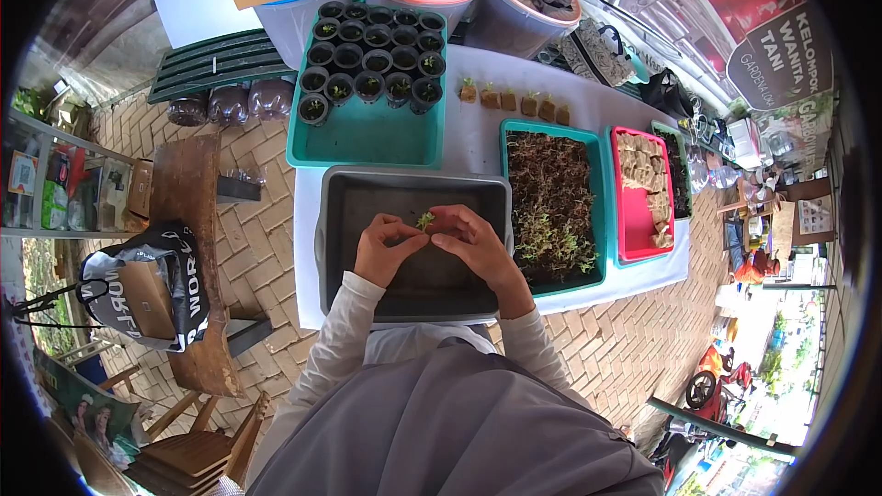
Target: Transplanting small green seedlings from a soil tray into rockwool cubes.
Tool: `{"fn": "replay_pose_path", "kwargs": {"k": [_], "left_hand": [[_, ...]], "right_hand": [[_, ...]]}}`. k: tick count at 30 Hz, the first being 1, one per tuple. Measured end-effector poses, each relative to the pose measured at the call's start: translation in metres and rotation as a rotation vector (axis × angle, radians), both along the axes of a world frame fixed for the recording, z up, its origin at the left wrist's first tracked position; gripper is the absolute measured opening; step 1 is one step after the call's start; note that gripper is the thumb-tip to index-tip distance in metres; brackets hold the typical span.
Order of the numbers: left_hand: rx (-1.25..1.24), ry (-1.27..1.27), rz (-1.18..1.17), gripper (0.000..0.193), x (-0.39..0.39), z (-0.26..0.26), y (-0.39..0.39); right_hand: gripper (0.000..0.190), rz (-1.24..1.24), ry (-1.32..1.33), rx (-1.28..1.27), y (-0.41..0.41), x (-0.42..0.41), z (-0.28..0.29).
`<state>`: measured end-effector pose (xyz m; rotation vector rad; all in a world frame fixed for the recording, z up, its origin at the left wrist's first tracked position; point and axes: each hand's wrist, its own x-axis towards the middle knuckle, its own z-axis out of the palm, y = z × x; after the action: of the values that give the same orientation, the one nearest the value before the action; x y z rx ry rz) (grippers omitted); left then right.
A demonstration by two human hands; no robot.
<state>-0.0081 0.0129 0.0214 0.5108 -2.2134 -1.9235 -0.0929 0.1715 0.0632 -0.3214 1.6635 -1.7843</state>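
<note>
A small green seedling (425,221) is pinched at the fingertips of my left hand (387,246), above a grey plastic basin (413,289). Close on its other side is my right hand (472,240), thumb and fingers curled; whether they grip the stem or roots I cannot tell. The basin's dark floor shows a few specks. Just right of it, a teal tray (601,220) holds dark soil or fibre, with a cluster of seedlings (557,244) in its near half. Behind the basin, another teal tray (372,141) carries several black pots (377,60), some with young plants.
Several seedlings in brown plugs (508,99) stand in a row on the white-covered table (475,131). A red tray (637,220) at right holds brown paper-like plugs (641,162). Lidded plastic bins (420,3) stand behind. A wooden bench (186,186) with a bag (148,296) is at left.
</note>
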Motion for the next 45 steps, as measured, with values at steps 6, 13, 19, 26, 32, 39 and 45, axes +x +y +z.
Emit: {"fn": "replay_pose_path", "kwargs": {"k": [6,13,19,26,32,39,45], "left_hand": [[0.224,-0.006,0.012,0.014,-0.002,-0.007,0.002],[0.498,0.034,0.042,0.011,-0.007,-0.01,0.013],[0.252,0.008,0.131,0.015,-0.004,-0.029,0.009],[-0.042,-0.018,0.216,0.019,-0.008,-0.014,0.004],[-0.148,0.002,0.24,0.018,-0.004,-0.002,-0.004],[-0.132,0.031,0.229,0.016,-0.004,0.003,-0.007],[-0.143,0.073,0.226,0.016,-0.005,0.011,-0.002]], "right_hand": [[0.02,0.18,0.136,0.258,0.009,0.001,-0.003],[0.018,0.08,0.08,0.013,0.011,0.008,-0.025],[0.017,0.312,0.527,0.463,0.024,0.008,-0.037],[0.009,0.354,0.895,0.863,0.013,0.028,-0.072],[0.008,0.334,0.763,0.867,0.009,0.026,-0.049],[0.007,0.392,0.85,0.705,0.015,0.029,-0.052],[0.005,0.232,0.89,0.685,0.017,0.026,-0.029]]}}
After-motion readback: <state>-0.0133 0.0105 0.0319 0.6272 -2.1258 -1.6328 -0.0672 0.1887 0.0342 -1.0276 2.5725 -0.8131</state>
